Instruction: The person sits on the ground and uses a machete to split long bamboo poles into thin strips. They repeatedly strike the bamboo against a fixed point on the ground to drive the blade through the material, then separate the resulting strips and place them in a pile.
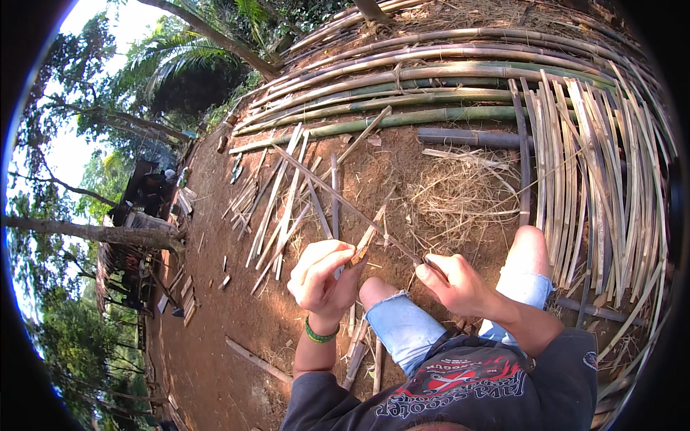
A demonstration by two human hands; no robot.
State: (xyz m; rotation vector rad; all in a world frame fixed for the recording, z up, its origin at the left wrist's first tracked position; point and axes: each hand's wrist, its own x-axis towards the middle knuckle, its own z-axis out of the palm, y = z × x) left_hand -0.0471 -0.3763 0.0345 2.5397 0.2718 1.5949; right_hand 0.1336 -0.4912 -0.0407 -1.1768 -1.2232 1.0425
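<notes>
My right hand (458,286) is closed around the near end of a long, thin bamboo strip (338,195), which slants away to the far left. Something dark shows by its thumb, too small to make out. To the left, my left hand (325,279) has its thumb and fingers pinched on a short brown piece (359,253) that looks like wood; its exact kind is unclear. This piece is close to the strip, and I cannot tell whether they touch. Both hands are above my knees, with a green band (320,330) on the left wrist.
Long bamboo poles (431,72) lie across the far ground. Many split bamboo slats (589,179) are stacked at the right, beside a heap of pale shavings (467,197). Loose slats (287,201) lie left of centre. A tree trunk (93,231) and a shelter stand at the left.
</notes>
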